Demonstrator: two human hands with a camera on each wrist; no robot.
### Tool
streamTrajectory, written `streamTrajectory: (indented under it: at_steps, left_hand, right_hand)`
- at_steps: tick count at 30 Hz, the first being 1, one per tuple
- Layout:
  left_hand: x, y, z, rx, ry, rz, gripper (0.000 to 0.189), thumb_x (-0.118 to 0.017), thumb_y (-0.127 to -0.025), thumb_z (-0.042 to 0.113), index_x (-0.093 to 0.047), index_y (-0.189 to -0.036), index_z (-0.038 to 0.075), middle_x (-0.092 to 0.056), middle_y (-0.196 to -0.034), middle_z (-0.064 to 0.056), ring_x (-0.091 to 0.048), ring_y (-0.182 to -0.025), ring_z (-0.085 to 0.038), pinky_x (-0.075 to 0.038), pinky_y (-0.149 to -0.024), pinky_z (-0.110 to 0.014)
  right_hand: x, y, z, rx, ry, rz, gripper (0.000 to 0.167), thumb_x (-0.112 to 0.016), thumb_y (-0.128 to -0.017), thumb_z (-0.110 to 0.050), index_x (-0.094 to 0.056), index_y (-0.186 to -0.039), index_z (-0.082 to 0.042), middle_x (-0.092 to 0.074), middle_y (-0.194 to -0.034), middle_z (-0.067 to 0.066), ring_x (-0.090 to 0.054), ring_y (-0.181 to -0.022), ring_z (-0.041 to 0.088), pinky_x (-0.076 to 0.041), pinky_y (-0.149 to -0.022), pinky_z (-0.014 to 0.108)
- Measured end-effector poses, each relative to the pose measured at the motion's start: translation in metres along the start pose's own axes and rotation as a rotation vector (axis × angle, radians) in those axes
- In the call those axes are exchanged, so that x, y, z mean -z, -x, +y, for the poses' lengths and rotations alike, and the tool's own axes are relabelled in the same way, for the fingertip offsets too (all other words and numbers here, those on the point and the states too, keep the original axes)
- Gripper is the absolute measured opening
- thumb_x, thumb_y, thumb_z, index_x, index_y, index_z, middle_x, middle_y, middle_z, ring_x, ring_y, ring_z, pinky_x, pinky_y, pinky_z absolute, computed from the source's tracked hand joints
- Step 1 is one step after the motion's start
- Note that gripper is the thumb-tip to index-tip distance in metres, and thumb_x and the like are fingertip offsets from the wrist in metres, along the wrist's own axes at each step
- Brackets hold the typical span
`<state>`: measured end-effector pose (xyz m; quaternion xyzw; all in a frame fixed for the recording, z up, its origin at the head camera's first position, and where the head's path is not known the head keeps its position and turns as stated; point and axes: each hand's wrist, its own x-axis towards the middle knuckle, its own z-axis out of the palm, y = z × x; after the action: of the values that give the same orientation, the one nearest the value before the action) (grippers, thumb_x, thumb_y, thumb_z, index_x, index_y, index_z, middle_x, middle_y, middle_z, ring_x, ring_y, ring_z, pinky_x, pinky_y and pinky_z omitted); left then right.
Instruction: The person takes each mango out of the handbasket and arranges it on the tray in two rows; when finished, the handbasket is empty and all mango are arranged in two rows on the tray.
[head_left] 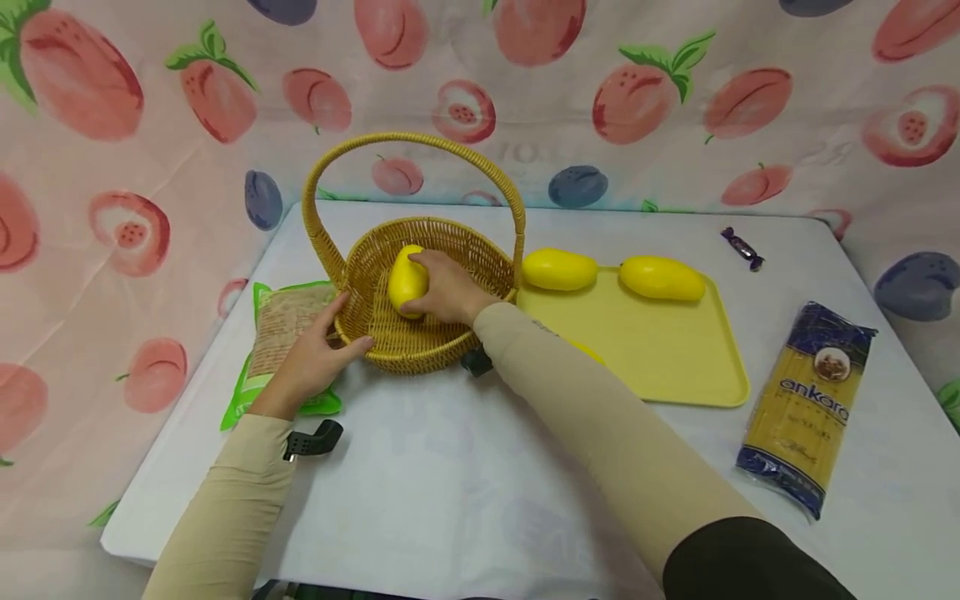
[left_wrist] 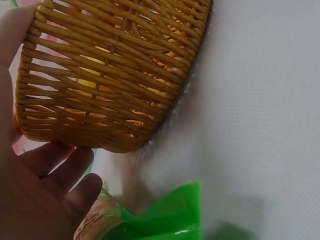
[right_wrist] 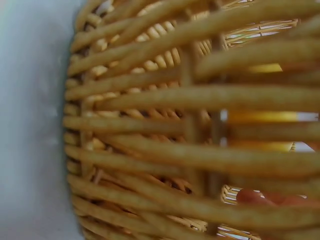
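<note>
A wicker basket with a tall arched handle stands on the white table. Inside it, a yellow mango is pinched between the thumb and fingers of my right hand, which reaches over the basket's right side. My left hand grips the near-left rim, its thumb at the front edge and its fingers along the outside. From the left wrist, several fingertips show against the weave. The right wrist view is filled by the basket wall, with slivers of yellow and a fingertip behind it.
A yellow tray right of the basket bears a mango and another mango; a further yellow edge is mostly hidden by my right sleeve. A green-edged bag lies left, a pasta pack and wrapped candy right.
</note>
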<state>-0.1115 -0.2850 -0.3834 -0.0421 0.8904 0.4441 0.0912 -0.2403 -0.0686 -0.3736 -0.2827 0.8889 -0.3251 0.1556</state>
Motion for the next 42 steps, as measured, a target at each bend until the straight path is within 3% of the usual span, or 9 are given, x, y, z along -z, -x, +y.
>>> streamTrajectory:
  at_steps: [11,24,32,42]
  left_hand:
    - [-0.0002,-0.0008,-0.001,-0.012,-0.009,0.007,0.092,-0.067,-0.096,0.044,-0.008,-0.163,0.024,-0.019,-0.163,-0.02,-0.028,-0.143,-0.043,-0.024,-0.113,-0.06]
    - [0.0,-0.0003,-0.0017,-0.013,-0.007,0.007,0.091,-0.067,-0.096,0.044,-0.008,-0.163,0.025,-0.019,-0.163,-0.019,-0.029,-0.143,-0.043,-0.025,-0.113,-0.061]
    - [-0.0019,-0.0027,-0.0038,-0.023,-0.003,0.013,0.089,-0.066,-0.097,0.041,-0.009,-0.163,0.023,-0.021,-0.162,-0.019,-0.03,-0.143,-0.043,-0.026,-0.113,-0.06]
    - [-0.0004,-0.0027,-0.0055,-0.023,0.002,0.015,0.09,-0.067,-0.096,0.043,-0.01,-0.163,0.022,-0.02,-0.163,-0.019,-0.029,-0.143,-0.041,-0.025,-0.114,-0.059]
  right_hand:
    - [-0.0007,-0.0014,0.001,-0.003,0.018,0.004,0.077,-0.074,-0.092,-0.026,-0.034,-0.156,-0.008,-0.029,-0.161,0.012,-0.029,-0.146,0.026,-0.026,-0.117,0.035]
    - [-0.004,-0.0028,-0.0003,0.054,-0.021,-0.07,0.085,-0.079,-0.087,-0.038,-0.035,-0.156,-0.013,-0.04,-0.155,0.006,-0.039,-0.138,0.021,-0.032,-0.113,0.035]
    - [-0.0077,-0.0055,-0.0023,0.064,-0.017,-0.104,0.089,-0.078,-0.087,-0.044,-0.031,-0.158,-0.016,-0.038,-0.156,0.006,-0.038,-0.137,0.021,-0.036,-0.11,0.038]
    - [-0.0083,-0.0084,-0.0044,0.071,0.03,-0.117,0.084,-0.074,-0.091,-0.038,-0.03,-0.158,-0.013,-0.033,-0.159,0.008,-0.033,-0.142,0.023,-0.029,-0.115,0.036]
